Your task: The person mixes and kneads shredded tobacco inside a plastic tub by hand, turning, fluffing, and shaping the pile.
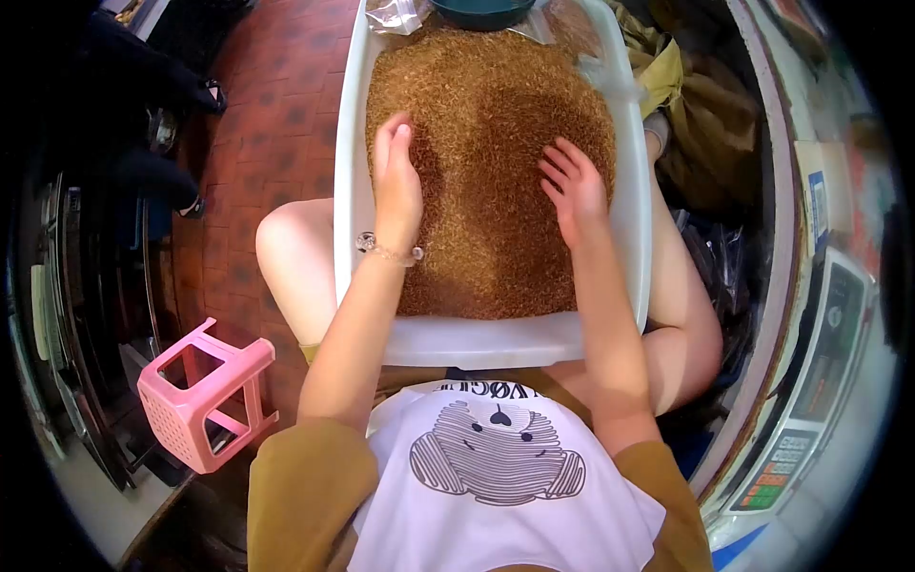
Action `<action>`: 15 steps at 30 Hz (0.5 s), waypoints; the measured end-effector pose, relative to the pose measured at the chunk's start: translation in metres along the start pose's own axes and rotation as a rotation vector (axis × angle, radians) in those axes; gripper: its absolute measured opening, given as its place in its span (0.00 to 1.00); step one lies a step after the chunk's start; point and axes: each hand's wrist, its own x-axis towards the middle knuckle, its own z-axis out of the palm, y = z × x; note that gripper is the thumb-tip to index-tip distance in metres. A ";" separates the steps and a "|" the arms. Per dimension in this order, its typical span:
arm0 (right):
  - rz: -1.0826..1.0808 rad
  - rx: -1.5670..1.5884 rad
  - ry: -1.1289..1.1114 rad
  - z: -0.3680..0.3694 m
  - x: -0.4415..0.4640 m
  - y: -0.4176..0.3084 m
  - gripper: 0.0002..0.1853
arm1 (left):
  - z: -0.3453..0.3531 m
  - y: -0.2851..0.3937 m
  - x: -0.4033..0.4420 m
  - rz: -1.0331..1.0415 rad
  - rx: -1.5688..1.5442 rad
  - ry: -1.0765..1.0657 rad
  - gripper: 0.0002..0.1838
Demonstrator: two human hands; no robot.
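Note:
A white plastic tub (429,341) holds a broad heap of fine golden-brown dry shreds (496,105); their exact kind I cannot tell. Over the heap's left side is my left hand (397,186), palm turned inward, its fingers extended and a beaded bracelet (386,250) at the wrist. My right hand (578,191) hovers at or just above the right side, fingers slightly spread and bent toward the middle. Nothing shows in either hand. Whether the fingertips touch the shreds is hard to see. The shreds look darker around the right hand.
At the tub's far end are a dark green bowl (481,11) and clear plastic bags (396,15). A pink plastic stool (205,396) lies tipped at left on the red tile floor (276,105). On the right stands a digital scale (810,381). Another person's legs (157,176) show upper left.

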 end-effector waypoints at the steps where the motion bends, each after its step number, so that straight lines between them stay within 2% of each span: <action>1: -0.034 -0.055 0.069 -0.017 0.002 0.013 0.22 | -0.006 -0.005 0.006 0.139 0.209 0.044 0.27; 3: -0.098 -0.171 0.208 -0.044 -0.001 0.030 0.20 | -0.008 -0.018 0.018 0.358 0.569 0.122 0.27; 5: -0.108 0.059 0.182 -0.052 0.006 0.024 0.18 | 0.000 -0.027 0.044 0.540 0.866 0.201 0.28; 6: -0.117 0.178 0.169 -0.053 0.011 0.020 0.17 | 0.010 -0.028 0.052 0.555 0.928 0.203 0.29; 9: -0.117 0.097 0.227 -0.052 0.026 0.024 0.14 | 0.039 -0.041 0.073 0.600 1.051 0.281 0.31; 13: -0.110 0.114 0.233 -0.056 0.033 0.028 0.13 | 0.080 -0.047 0.064 0.585 1.048 0.366 0.32; 15: -0.095 0.127 0.236 -0.052 0.030 0.026 0.13 | 0.099 -0.047 0.056 0.577 1.019 0.275 0.32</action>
